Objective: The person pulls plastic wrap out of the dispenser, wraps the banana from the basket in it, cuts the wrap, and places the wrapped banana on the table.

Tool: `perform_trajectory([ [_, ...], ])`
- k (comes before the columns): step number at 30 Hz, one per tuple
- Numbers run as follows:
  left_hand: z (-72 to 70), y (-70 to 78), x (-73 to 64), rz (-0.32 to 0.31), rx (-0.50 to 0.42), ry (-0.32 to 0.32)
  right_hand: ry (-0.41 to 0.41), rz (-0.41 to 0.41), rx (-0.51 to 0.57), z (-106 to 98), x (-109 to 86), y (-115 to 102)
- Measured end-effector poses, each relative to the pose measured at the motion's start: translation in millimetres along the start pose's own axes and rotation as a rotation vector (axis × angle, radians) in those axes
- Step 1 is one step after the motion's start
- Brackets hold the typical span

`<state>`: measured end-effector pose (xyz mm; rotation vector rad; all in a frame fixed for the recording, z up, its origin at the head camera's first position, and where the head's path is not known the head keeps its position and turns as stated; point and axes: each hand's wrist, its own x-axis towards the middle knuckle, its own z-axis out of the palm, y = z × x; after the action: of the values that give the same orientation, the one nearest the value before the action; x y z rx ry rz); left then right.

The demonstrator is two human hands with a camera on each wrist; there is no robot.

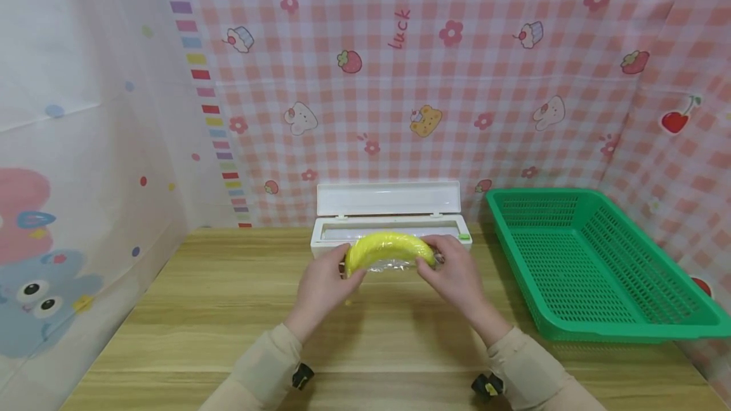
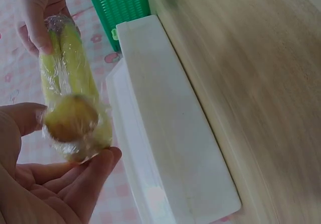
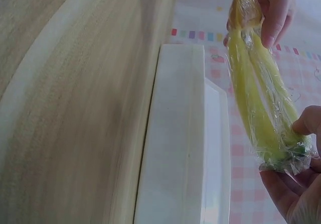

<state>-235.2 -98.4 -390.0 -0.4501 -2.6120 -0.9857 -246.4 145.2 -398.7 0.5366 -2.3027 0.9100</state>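
A pair of yellow bananas [image 1: 391, 243], wrapped in clear cling film, is held up above the table in front of a white film dispenser [image 2: 173, 118]. My left hand [image 1: 325, 287] grips the bananas' left end, thumb on the near side. At the other end, my right hand [image 1: 459, 274] pinches them between thumb and fingers. The film [image 3: 273, 88] lies wrinkled over both bananas in the right wrist view, bunched near the right hand. A brownish rounded end [image 2: 72, 118] faces the left wrist camera. Behind the bananas the dispenser's lid [image 1: 388, 199] stands raised.
A green slotted basket [image 1: 528, 287] stands on the right of the wooden table [image 1: 240, 309]. The dispenser sits at the table's back edge with a light green tab [image 1: 464, 236] at its right end. A pink checked cloth [image 1: 365, 100] hangs behind.
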Motion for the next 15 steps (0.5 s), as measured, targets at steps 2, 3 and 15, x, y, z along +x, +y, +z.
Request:
perform_trajectory([
  [2, -0.3, 0.2, -0.1, -0.010, 0.009, -0.021, -0.008, -0.007, -0.007, -0.4, 0.1, 0.1],
  [3, -0.5, 0.4, -0.1, -0.017, 0.013, -0.030, -0.011, -0.011, -0.012, -0.6, 0.1, 0.0],
  [15, -3.3, 7.4, 1.3, 0.023, 0.120, -0.039, -0.049, -0.074, -0.076, -0.9, -1.0, -1.5],
])
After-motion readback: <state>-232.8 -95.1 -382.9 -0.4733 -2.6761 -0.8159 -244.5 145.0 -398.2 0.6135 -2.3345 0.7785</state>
